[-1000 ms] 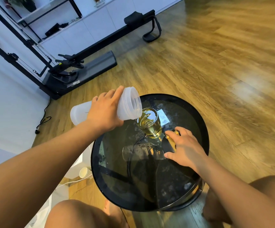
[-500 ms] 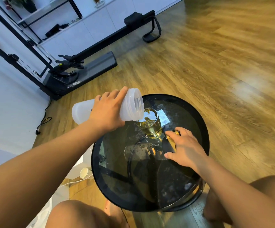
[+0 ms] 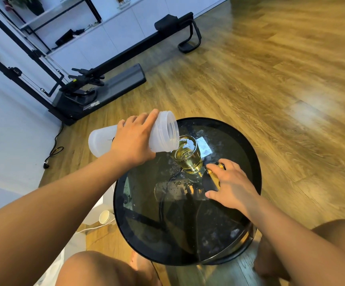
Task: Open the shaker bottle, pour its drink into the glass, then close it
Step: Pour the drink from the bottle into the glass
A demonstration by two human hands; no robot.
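My left hand (image 3: 133, 141) grips a frosted white shaker bottle (image 3: 163, 134) with no lid on it. The bottle lies almost level, its open mouth just above the left rim of a clear glass (image 3: 188, 157). The glass stands on the round black glass table (image 3: 239, 141) and holds yellow drink to about half its height. My right hand (image 3: 232, 185) rests on the table right of the glass, fingers curled over a black and gold lid (image 3: 212, 177).
A black exercise machine (image 3: 97, 85) stands on the wooden floor at the back left, with a cable (image 3: 52, 151) trailing along the wall. A small white card (image 3: 204, 146) lies on the table behind the glass. My bare knees are at the bottom edge.
My left hand has lifted the bottle's mouth slightly up and back from the glass. The glass, the lid and my right hand have stayed put.
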